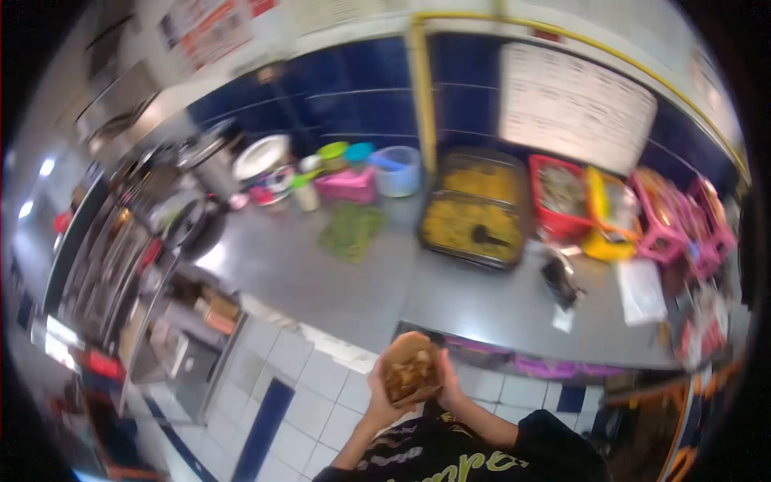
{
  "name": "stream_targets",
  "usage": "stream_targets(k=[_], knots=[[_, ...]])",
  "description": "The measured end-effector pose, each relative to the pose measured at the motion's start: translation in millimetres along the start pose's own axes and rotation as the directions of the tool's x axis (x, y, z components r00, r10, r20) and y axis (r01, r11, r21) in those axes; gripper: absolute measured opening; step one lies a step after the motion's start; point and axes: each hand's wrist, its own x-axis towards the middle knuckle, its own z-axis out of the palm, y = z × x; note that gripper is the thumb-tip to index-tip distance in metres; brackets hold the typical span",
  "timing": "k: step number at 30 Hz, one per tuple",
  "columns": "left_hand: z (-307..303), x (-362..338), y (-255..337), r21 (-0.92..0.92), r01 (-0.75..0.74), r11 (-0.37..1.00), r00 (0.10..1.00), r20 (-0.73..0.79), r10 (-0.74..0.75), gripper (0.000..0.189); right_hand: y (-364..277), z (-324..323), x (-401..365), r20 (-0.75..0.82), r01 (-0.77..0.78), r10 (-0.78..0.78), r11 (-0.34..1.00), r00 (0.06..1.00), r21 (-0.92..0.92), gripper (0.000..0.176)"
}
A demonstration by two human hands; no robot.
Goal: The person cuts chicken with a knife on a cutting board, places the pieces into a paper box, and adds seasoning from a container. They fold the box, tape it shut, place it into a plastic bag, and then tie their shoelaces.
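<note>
Between my two hands is a brown cardboard food box (416, 344), its top open. Browned pieces of food (409, 376) fill it. My left hand (381, 395) wraps round the left side of the box, and my right hand (450, 389) grips the right side. I hold the box in front of my body, just short of the steel counter's front edge. Motion blur hides the exact kind of food.
On the steel counter (345, 281) stand a black tray of yellow food (470, 229), a red basket (558, 221), pink baskets (662, 229), a blue jug (396, 173) and a green cloth (351, 230). A pan (197, 229) sits at the left.
</note>
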Motion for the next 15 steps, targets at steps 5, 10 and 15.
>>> stream_targets(k=[5,10,15], knots=[[-49.3,81.6,-39.9,-0.162,0.062,0.985,0.974,-0.204,-0.095,0.128,-43.9,51.1,102.7,-0.003,0.043,-0.045,0.972,0.999,-0.231,0.068],[-93.9,173.1,-90.5,-0.102,-0.005,0.995,0.898,-0.438,-0.040,0.117,-117.9,81.1,257.6,0.438,0.248,0.030,0.788,0.898,-0.563,0.060],[-112.3,230.7,-88.3,0.247,0.212,0.946,0.850,-0.525,-0.053,0.070,-250.4,180.1,454.1,0.585,0.570,-0.204,-0.131,0.785,-0.811,0.049]])
